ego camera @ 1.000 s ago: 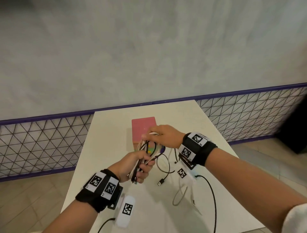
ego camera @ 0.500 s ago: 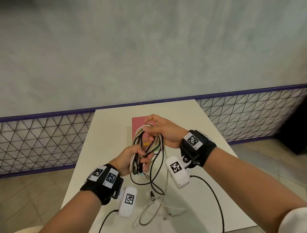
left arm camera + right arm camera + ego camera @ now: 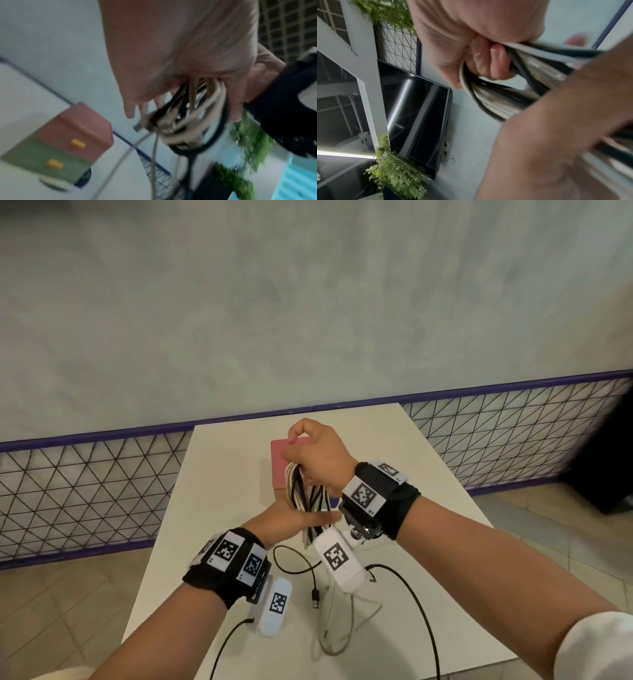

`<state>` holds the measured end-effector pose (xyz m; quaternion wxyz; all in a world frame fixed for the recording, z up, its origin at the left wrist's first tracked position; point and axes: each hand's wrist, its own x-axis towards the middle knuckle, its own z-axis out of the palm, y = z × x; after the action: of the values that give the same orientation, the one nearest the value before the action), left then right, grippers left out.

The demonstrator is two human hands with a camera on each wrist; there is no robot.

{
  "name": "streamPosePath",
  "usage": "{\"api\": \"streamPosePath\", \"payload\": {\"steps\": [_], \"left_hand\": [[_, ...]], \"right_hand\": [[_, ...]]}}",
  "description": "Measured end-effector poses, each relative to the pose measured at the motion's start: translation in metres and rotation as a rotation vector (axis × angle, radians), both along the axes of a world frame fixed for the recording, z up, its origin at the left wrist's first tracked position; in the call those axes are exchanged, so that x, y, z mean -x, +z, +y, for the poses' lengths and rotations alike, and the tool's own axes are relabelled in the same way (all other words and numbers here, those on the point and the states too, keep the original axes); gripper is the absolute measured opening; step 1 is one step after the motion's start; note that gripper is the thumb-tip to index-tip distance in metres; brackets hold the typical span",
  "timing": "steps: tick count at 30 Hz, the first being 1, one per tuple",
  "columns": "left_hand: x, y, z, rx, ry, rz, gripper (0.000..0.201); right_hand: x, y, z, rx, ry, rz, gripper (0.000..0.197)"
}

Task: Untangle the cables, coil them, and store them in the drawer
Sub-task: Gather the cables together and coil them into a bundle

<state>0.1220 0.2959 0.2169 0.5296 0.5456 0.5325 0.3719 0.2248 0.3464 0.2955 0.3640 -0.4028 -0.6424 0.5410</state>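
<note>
A bundle of black and beige cables (image 3: 301,491) is held above the white table (image 3: 219,474). My right hand (image 3: 315,453) grips its upper end in a fist; the curled fingers (image 3: 489,63) wrap round the strands (image 3: 481,98). My left hand (image 3: 294,518) sits lower, under the right wrist, with the bundle (image 3: 181,121) running between thumb and palm and the fingers (image 3: 130,112) stretched out. Loose ends hang onto the table: a black lead with a plug (image 3: 315,601) and a beige loop (image 3: 330,642). The small drawer box (image 3: 278,453), pink above green with orange handles (image 3: 78,142), stands behind the hands, both drawers closed.
The table's left and right edges drop to a tiled floor (image 3: 68,594). A mesh fence with a purple rail (image 3: 85,491) runs behind the table. A dark object (image 3: 606,467) stands at the far right. A black screen (image 3: 418,115) and green plants (image 3: 397,173) appear in the right wrist view.
My right hand has turned over and lifted the top of the bundle up and away. My left hand has slid under the right wrist, its fingers straightened. More loose cable has come off the table.
</note>
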Motion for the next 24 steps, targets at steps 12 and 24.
{"api": "streamPosePath", "payload": {"steps": [12,24], "left_hand": [[0.017,0.029,0.015,-0.103,0.389,-0.534,0.022],[0.047,0.058,0.030,-0.195,0.588,-0.805,0.029]], "right_hand": [[-0.036,-0.092,-0.015,0.181,0.548,-0.196,0.054],[-0.137,-0.185,0.031,-0.099,0.047,-1.004,0.027]]}}
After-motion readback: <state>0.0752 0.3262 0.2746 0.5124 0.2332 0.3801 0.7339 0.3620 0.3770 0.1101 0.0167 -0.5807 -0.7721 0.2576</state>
